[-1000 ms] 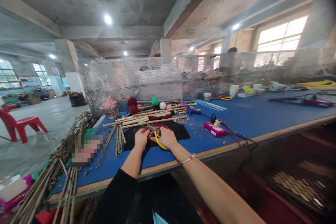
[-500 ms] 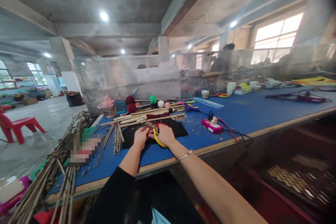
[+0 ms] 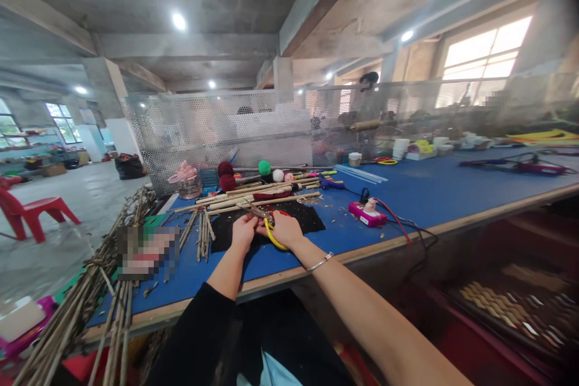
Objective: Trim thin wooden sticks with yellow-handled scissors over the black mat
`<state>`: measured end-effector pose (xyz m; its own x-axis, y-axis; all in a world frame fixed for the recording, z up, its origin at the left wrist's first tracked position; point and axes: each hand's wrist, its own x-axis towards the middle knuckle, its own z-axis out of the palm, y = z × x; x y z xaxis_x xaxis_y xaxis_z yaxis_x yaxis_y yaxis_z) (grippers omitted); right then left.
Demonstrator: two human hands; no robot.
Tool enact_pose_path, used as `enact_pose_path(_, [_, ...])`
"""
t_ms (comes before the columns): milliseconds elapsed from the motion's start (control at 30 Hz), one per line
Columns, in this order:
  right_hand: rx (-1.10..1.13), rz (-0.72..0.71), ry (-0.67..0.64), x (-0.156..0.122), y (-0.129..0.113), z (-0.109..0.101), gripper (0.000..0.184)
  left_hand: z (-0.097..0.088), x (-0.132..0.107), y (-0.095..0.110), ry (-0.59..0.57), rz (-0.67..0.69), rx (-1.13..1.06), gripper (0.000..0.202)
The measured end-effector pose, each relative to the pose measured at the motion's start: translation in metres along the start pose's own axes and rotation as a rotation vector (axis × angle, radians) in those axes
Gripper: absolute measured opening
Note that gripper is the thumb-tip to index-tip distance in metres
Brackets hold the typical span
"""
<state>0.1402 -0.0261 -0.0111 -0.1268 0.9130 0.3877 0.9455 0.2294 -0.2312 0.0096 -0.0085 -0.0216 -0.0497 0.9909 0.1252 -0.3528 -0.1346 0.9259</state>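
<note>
My right hand (image 3: 286,229) is closed around scissors (image 3: 272,234) with yellow handles; their metal blades point up and left. Close beside it, my left hand (image 3: 244,231) is closed in a pinch near the blades, and what its fingers hold is too small to make out. Both hands are over a black cloth (image 3: 312,220) on the blue tabletop. Just beyond them lie pale wooden sticks (image 3: 289,199). To the left of the cloth is a small bunch of short cut twigs (image 3: 204,240).
Long twigs (image 3: 67,319) spread over the table's left end. Yarn balls (image 3: 264,167), a pink-topped jar (image 3: 186,183) and a blue glue gun (image 3: 332,183) stand behind the sticks. A magenta power strip (image 3: 367,214) with cords sits to the right. A perforated screen (image 3: 194,126) borders the back.
The view has shifted slightly. Both hands stay in nearly the same place over the black cloth, with the scissors still in my right hand. A person behind the screen has moved left.
</note>
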Motion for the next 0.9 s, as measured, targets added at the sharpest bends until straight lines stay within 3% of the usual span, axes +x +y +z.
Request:
enact_pose_path(367, [0.014,0.059,-0.076,0.0002,-0.0029,-0.0057,0.062,-0.0029,0.0043,-0.0034,0.051,0.006,0.1,0.007])
enact_pose_path(633, [0.002,0.123,-0.112,-0.0014,-0.0048,-0.0076,0.059,-0.0027,0.0047,-0.0016,0.077,-0.054,0.067,0.011])
enact_pose_path(900, [-0.014,0.121,-0.036,-0.0031,-0.0057,-0.0037,0.061,-0.0033,0.004,0.0002,0.161,-0.032,0.036,0.011])
